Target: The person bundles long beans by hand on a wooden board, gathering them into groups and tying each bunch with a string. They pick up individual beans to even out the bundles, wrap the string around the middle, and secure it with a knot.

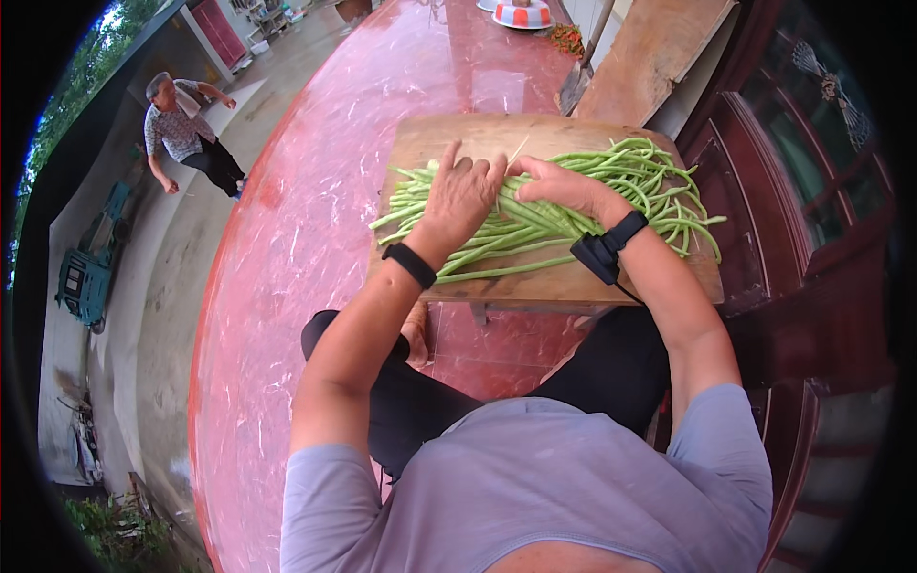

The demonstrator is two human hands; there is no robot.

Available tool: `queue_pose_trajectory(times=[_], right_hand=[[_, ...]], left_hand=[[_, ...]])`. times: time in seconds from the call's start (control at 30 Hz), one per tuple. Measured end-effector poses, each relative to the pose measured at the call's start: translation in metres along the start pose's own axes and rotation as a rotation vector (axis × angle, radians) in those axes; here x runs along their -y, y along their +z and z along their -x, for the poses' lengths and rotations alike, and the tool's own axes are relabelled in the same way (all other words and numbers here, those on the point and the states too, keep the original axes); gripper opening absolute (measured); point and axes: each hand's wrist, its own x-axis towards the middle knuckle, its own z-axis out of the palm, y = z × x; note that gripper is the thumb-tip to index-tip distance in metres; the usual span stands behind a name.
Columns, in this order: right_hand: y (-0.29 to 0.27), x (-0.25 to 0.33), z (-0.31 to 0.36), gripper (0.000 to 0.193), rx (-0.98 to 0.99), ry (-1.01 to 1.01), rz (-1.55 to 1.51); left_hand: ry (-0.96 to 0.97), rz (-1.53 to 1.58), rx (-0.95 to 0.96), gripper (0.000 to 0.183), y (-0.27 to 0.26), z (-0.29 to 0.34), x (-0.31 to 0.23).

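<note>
A pile of long green beans [506, 250] lies across a small wooden table [535, 129] in front of me, with ends fanned out to the right. My left hand [461, 196] is over the left part of the pile, index finger raised and the other fingers bent onto the beans. Close beside it, my right hand [562, 186] curls over the middle of the pile, thumb and fingers closed around beans. A thin pale strand [520, 148] sticks up between the two hands. What the fingertips pinch is partly hidden.
Dark red door panels [755, 210] stand close on the right, a leaning wooden board [650, 57] beyond the table. A red-and-white basin [522, 14] sits far off on the red shiny floor [315, 191]. A person [191, 134] walks at left near a teal cart [86, 267].
</note>
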Motion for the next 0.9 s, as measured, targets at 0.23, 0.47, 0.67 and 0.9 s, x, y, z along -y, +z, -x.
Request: queue_pose_trajectory(times=[0.23, 0.47, 0.67, 0.9], right_hand=[[0.022, 0.01, 0.062, 0.102, -0.487, -0.171, 0.988], [-0.016, -0.078, 0.115, 0.108, -0.815, -0.182, 1.097], [-0.009, -0.062, 0.115, 0.12, -0.862, -0.227, 1.116], [0.017, -0.047, 0.064, 0.123, -0.87, -0.096, 1.069]], left_hand=[[-0.064, 0.146, 0.107, 0.027, -0.026, -0.017, 0.025], [-0.102, 0.253, 0.151, 0.035, -0.056, -0.043, 0.044], [-0.144, 0.333, 0.245, 0.038, -0.058, -0.056, 0.054], [-0.078, 0.205, 0.319, 0.041, -0.081, -0.07, 0.057]])
